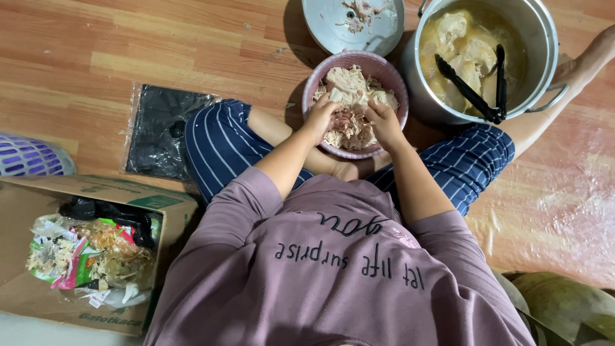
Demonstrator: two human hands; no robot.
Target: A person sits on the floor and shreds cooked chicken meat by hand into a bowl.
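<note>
A pink bowl point(378, 67) full of shredded cooked chicken point(349, 83) rests on the floor between my crossed legs. Both hands are over the bowl. My left hand point(318, 116) and my right hand point(383, 122) pinch the same clump of chicken meat point(349, 123) between their fingers at the near side of the bowl. A large steel pot point(541, 38) stands to the right, holding pale chicken pieces point(458, 38) in yellowish broth with black tongs point(487, 90) leaning inside.
A round metal lid point(327, 25) with scraps lies beyond the bowl. A black plastic bag point(163, 131) lies left on the wooden floor. A cardboard box point(25, 211) of rubbish sits at lower left, a purple basket point(25, 157) behind it.
</note>
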